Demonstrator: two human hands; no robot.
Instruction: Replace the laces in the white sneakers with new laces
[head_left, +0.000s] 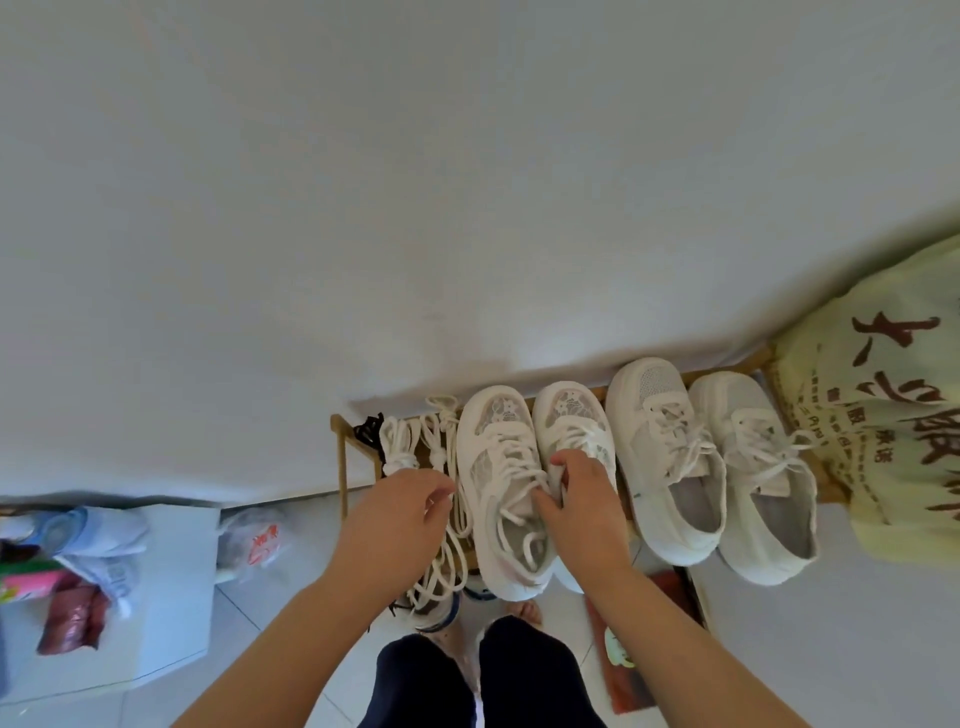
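Two white sneakers (501, 493) with lace-patterned toes stand side by side on a wooden shoe rack (342, 467), toes to the wall. The right hand (582, 499) has its fingers grasping the right-hand sneaker (571, 421) at the tongue. The left hand (395, 514) hangs over loose white laces (441, 566) (bundled laces (400, 447) lie just beyond), fingers loosely curled, released. A second white pair (670, 467) stands further right, beside a yellow printed bag (893, 415).

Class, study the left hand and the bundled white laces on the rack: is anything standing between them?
Nothing visible does. The left hand hovers right beside the bundled white laces; the sneaker gripped by the right hand sits further right, out of the way.
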